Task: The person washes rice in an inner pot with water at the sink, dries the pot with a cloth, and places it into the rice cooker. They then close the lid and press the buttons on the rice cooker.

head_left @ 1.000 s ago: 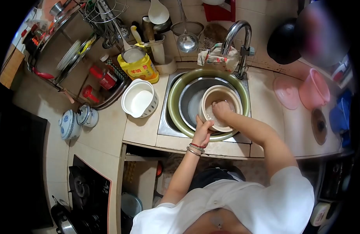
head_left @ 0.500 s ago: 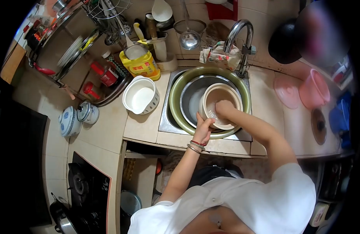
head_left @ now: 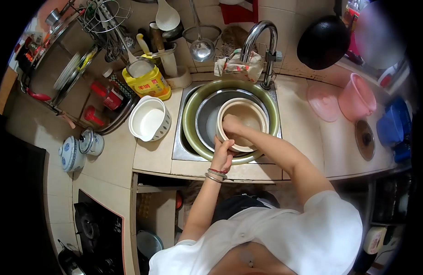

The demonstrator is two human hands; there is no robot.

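A beige clay pot [head_left: 263, 112] sits tilted inside a steel basin [head_left: 206, 107], which stands in a larger olive-green basin [head_left: 190, 123] over the sink. My left hand [head_left: 223, 153] grips the pot's near left side, thumb toward the rim. Down inside the pot, my right hand [head_left: 232, 123] is against the left inner wall. Its fingers are bent downward and mostly hidden, so whether they hold anything does not show. Cloudy water seems to lie in the steel basin.
A chrome faucet [head_left: 272, 50] arches behind the basins. Left of the sink stand a white pot [head_left: 150, 118] and a yellow jug [head_left: 149, 85]. On the right are a pink pitcher [head_left: 357, 101], a pink lid [head_left: 322, 103] and a glass lid [head_left: 365, 140].
My right hand has moved from the middle of the pot to its left inner wall. My left hand keeps its grip on the pot's side. The whole view has shifted.
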